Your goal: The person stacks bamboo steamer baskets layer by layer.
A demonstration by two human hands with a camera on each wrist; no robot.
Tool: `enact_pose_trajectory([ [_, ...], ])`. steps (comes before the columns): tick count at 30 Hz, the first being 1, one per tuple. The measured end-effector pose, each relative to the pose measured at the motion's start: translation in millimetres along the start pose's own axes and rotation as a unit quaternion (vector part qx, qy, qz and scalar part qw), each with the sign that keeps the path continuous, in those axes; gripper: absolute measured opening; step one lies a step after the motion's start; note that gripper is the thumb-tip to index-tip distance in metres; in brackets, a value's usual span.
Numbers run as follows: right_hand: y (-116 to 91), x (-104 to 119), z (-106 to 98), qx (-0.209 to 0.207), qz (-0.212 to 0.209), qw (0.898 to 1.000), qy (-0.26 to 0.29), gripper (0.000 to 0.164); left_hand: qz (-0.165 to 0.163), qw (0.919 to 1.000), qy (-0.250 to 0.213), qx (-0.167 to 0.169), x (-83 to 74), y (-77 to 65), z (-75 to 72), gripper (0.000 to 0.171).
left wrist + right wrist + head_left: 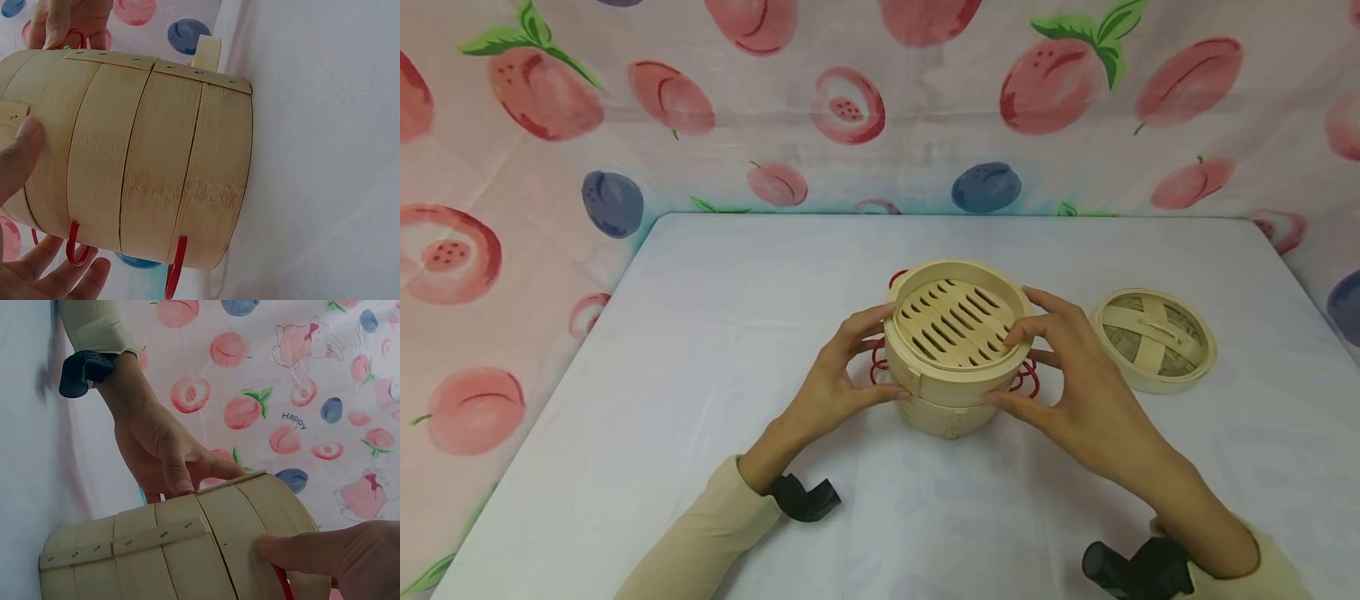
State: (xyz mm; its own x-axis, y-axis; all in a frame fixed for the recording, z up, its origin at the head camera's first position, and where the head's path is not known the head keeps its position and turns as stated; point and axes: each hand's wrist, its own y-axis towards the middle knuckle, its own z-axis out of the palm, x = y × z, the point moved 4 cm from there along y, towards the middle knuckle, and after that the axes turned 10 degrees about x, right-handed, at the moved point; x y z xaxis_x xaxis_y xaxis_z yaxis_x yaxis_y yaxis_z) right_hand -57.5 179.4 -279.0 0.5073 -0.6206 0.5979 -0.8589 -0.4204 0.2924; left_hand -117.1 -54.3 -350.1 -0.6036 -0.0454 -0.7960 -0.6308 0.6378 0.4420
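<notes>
A round bamboo steamer (pixel 958 388) of stacked tiers stands on the white table, its top tier showing a slatted floor. My left hand (pixel 831 371) grips the upper tier from the left, thumb along the front wall and fingers around the side. On the opposite side my right hand (pixel 1086 408) holds the same tier, with a finger bent over the rim and the thumb low on the front. Red loops (pixel 74 244) stick out from the steamer's sides. In the right wrist view, the right thumb (pixel 300 553) presses the bamboo wall.
The woven steamer lid (pixel 1153 337) lies on the table (pixel 737 275) to the right, close beyond my right hand. A fruit-print cloth (pixel 917 125) hangs behind the table and along its sides. Black wrist mounts (pixel 808 498) are strapped at both cuffs.
</notes>
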Motion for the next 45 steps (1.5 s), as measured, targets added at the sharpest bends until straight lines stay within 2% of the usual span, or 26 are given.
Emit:
enact_pose_trajectory([
  [17,3,-8,-7,0.047,-0.021,0.999,0.005,0.063,-0.009,1.0000,0.003,0.003,0.3,-1.2,-0.6,0.097],
  [20,3,-10,-8,0.056,-0.022,0.998,0.017,0.066,-0.009,1.0000,0.000,0.004,0.4,-1.2,-0.7,0.097],
  [27,3,-18,-9,0.067,-0.011,0.996,0.052,0.086,-0.007,1.0000,-0.005,0.002,-1.4,-0.5,-0.7,0.097],
  [36,4,-29,-9,0.089,0.006,0.994,0.065,0.087,-0.017,0.9998,-0.014,0.002,-0.5,-1.9,-1.5,0.090],
  [45,5,-34,-11,0.097,-0.004,0.992,0.077,0.091,-0.022,0.9995,-0.021,0.003,-0.4,-1.4,-1.4,0.086],
])
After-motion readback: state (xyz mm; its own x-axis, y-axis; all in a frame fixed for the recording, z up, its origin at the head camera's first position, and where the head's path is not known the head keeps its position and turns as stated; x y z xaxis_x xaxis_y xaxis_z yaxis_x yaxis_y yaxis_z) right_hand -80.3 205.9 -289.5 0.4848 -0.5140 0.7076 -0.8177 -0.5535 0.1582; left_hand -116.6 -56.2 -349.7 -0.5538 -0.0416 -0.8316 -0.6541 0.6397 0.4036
